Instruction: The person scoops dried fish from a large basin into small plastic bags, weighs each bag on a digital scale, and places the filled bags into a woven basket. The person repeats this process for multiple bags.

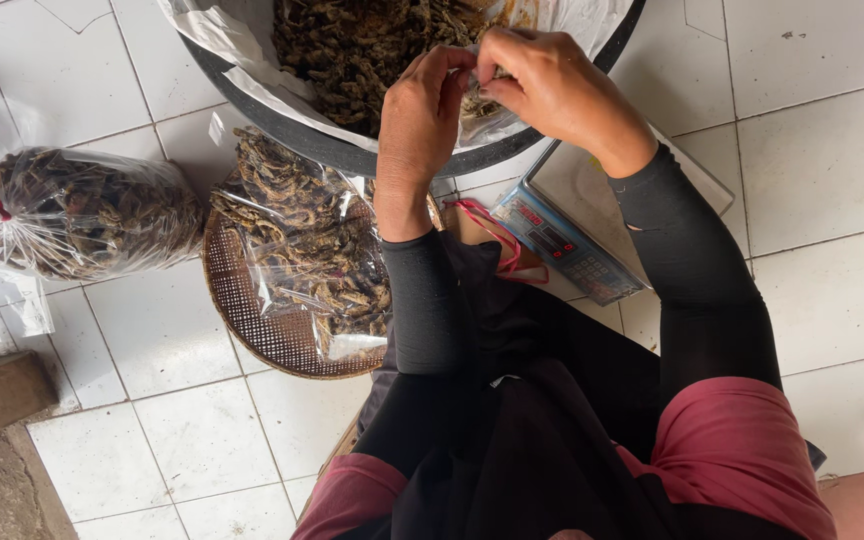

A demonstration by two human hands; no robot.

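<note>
Two hands: left hand [420, 120], right hand [542, 85]. One dark basin [352, 155] of dried brown pieces. Two filled clear bags: tied bag [92, 215], flat bag [307, 250]. One woven tray [252, 320]. One digital scale [572, 240].

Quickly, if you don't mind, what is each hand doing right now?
Left hand: closed, pinching the clear bag.
Right hand: closed, pinching the same bag.

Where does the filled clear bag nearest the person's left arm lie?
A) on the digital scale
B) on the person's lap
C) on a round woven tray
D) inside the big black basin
C: the clear bag of dried brown pieces rests on the round woven tray on the tiled floor, beside the left arm, apart from the scale.
</note>
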